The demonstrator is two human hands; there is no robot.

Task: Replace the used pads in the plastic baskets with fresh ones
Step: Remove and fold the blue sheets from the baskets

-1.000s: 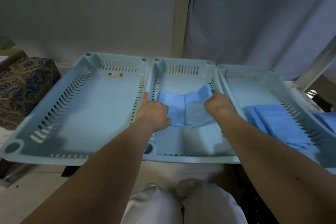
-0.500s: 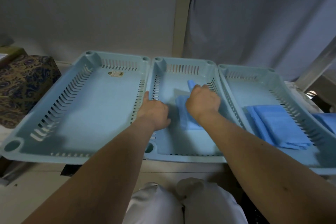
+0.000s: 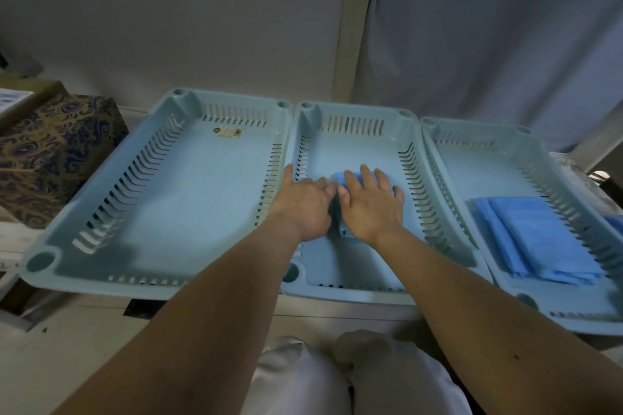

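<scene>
Both my hands lie flat, fingers straight: right hand [image 3: 371, 209] presses the folded blue pad [image 3: 350, 178] beneath it, left hand [image 3: 303, 205] touching alongside.

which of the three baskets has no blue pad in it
The left basket: it shows only bare floor. The middle basket holds a folded pad under both hands, and the right basket holds flat pads.
</scene>
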